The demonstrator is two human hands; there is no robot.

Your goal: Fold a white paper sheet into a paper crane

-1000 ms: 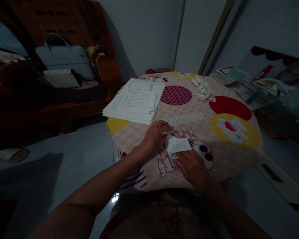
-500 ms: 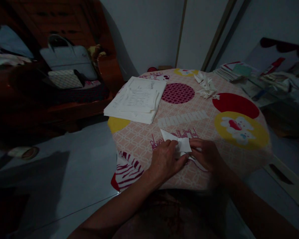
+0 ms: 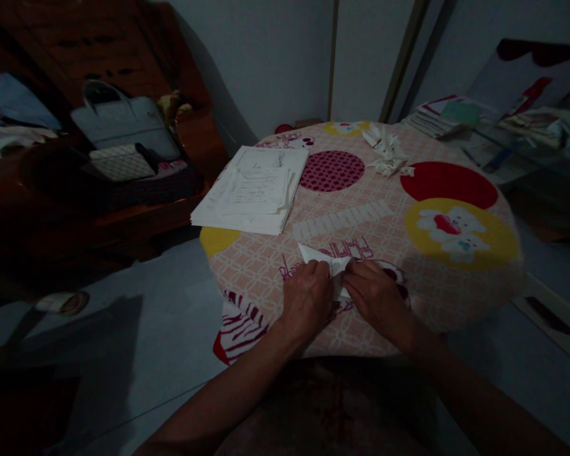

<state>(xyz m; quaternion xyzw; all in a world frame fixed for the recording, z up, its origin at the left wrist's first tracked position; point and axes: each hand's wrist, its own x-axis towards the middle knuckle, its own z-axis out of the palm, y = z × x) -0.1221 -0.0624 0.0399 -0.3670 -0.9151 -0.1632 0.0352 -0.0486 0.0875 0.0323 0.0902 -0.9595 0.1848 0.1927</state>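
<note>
Between my two hands is a folded sheet of white paper (image 3: pixel 336 266), near the front edge of the cloth-covered table. One pointed corner of it sticks out to the upper left. My left hand (image 3: pixel 308 291) is closed on the paper's left part, knuckles up. From the right, my right hand (image 3: pixel 373 294) pinches the other side, fingers close to the left ones. Faint writing shows on the paper; its lower part is partly hidden by the fingers.
A stack of written paper sheets (image 3: pixel 247 190) lies at the table's left. Torn or folded white paper pieces (image 3: pixel 387 152) are heaped at the back. To the right stands a glass shelf with papers (image 3: pixel 437 117); a wooden chair at left holds a pale handbag (image 3: pixel 128 130).
My right hand has moved left and inward, bringing its side of the paper toward my left hand. The flap that lay flat between the hands is now bent. The view has shifted slightly.
</note>
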